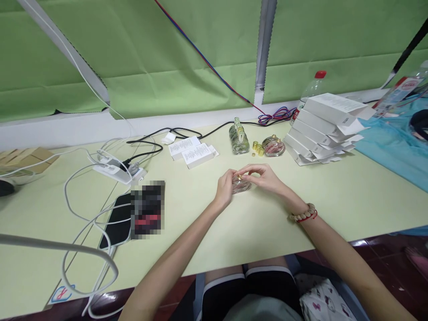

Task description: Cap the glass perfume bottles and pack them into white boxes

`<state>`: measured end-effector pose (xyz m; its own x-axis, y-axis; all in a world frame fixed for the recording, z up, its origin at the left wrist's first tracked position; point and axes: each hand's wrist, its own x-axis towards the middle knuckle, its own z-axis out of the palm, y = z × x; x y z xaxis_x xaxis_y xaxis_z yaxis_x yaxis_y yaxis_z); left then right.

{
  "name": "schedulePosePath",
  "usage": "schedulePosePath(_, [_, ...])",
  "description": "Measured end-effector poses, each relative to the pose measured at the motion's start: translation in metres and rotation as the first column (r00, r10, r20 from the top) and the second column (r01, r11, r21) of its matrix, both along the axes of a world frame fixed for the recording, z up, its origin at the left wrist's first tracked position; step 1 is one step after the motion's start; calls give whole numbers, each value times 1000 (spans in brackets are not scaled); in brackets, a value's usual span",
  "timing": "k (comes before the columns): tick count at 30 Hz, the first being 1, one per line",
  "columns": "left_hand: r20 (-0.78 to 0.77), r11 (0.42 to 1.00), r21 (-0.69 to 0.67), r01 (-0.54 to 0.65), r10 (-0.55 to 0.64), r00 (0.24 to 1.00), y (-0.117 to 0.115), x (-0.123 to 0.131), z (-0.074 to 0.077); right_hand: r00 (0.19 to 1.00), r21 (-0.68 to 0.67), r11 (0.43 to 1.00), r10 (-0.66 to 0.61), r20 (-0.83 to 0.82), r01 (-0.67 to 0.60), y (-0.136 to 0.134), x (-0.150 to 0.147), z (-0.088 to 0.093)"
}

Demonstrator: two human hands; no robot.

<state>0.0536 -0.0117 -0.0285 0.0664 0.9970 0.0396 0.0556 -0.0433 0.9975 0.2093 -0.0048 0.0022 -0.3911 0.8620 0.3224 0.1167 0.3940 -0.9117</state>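
Note:
My left hand (225,189) is closed around the left side of a clear glass perfume bottle (241,186) that stands on the table in front of me. The thumb and fingers of my right hand (262,177) pinch the bottle's gold top (239,177); whether a separate small part is between them is hidden. Behind it, another flat perfume bottle (274,148) with a gold neck stands beside several loose gold caps (257,146). Further back is a row of perfume bottles (238,143), some with clear-and-gold caps.
White cartons (324,129) are stacked at the right, in front of a red-capped water bottle (312,87). Two printed white boxes (199,154) lie back left. A phone (117,220), power strip (115,169) and looping white cables (67,196) occupy the left side.

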Motion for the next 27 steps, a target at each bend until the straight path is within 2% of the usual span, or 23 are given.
schedulePosePath(7, [51,999,-22,33,-32,998,2,-1,-5,1000,0,1000,27,-10,-27,0,1,1])
schedulePosePath(12, [11,1000,-4,28,-28,1000,1,-2,-5,997,-36,998,50,-54,-52,-2,0,4])
schedulePosePath(19, [-47,1000,23,8,-7,999,2,-2,-5,989,-170,982,61,-132,-83,-2,-2,4])
schedulePosePath(27, [28,1000,-7,0,0,1000,3,-1,-7,978,-253,966,-10,-208,-43,1,-5,-3])
